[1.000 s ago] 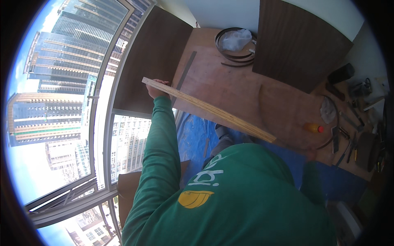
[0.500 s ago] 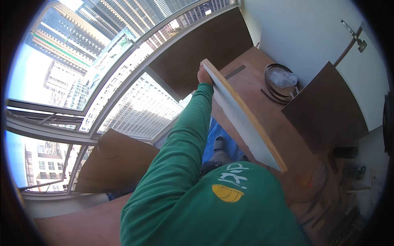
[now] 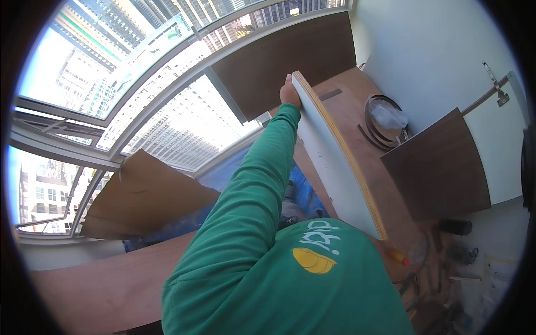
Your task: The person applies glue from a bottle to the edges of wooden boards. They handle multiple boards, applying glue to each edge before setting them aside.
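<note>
My left hand [image 3: 289,92], at the end of a long green sleeve, grips the far end of a thick board [image 3: 326,159]. White covers the board's left face, and bare layered plywood shows along its edge. It stands on edge and runs back from the hand toward my right side. My fingers wrap over the far corner; part of them is hidden behind the board. My right hand is out of sight.
Dark brown panels lean by the window [image 3: 268,67] and at the right [image 3: 441,167]. A coil of brown strip [image 3: 368,120] holds a plastic bag [image 3: 389,114]. A brown sheet [image 3: 145,195] leans at left. Blue sheeting [image 3: 307,192] covers floor by my foot. Tools clutter the lower right.
The view has shifted, and the board's far end sits a little higher and farther right in it. More of the white face shows. My left hand keeps its grip.
</note>
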### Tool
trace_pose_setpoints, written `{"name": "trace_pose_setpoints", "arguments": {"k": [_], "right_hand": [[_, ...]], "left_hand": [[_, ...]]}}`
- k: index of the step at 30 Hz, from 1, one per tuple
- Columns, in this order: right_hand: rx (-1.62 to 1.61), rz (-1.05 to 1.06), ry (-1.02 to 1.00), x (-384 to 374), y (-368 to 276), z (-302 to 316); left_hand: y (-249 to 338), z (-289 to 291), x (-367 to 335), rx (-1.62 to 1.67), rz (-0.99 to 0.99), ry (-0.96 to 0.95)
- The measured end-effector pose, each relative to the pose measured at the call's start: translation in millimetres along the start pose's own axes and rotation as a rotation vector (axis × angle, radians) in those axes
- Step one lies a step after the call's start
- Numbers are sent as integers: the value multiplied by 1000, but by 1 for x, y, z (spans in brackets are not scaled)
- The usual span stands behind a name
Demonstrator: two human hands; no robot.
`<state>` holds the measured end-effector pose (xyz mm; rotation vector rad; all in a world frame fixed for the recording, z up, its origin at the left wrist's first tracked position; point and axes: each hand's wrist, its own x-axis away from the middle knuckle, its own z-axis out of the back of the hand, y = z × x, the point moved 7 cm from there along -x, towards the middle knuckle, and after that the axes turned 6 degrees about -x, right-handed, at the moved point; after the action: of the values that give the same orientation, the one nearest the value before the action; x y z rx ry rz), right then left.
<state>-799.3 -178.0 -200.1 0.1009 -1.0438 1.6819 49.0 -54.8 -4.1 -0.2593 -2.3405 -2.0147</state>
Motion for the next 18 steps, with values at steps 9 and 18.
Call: {"name": "trace_pose_setpoints", "arguments": {"k": [9,18], "right_hand": [[-151,-231,-61,26,-50,15],[-380,-272,-106,30,4,-24]], "left_hand": [[21,9,11,-96,-122,-18],[-18,3,-30,189,46,-126]]}}
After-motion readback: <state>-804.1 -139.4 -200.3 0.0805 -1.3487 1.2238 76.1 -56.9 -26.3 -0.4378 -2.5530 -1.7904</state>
